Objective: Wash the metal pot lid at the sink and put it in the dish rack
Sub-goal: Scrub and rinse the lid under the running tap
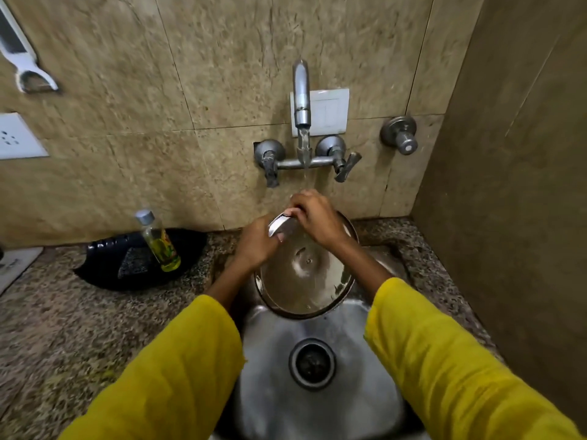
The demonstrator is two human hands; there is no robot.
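Taking the sink [317, 404] as the fixed point: nearest the person is its steel bowl, with the drain [312, 363] in the middle and two yellow sleeves [165, 369] reaching over the front edge. Above the far half of the bowl is the metal pot lid [305, 274], tilted with its inner face toward the person and wet. Beyond it, straight over the back of the sink, the tap [301, 96] is running, and the stream falls onto the hands and the lid's upper edge.

This looks like the washing or rinsing step. The dish rack is not in sight from here, so the putting away is not yet done.

The left hand [257, 246] is closed around the lid's left upper rim, thumb showing on the inner face. The right hand [317, 220] is curled over the top edge, fingers bent and narrow, pressing on a shiny curved bit of metal at the rim; whether that is the lid's rim, a handle or a separate thing I cannot tell. I cannot make out a sponge or scrubber.

Left of the sink on the speckled counter stands a small bottle [158, 242] of yellow liquid, in front of a black tray [104, 268].

Next, I would guess, the lid needs turning under the stream so the whole face gets rinsed, with a firm hold on the wet rim, then shaking off.
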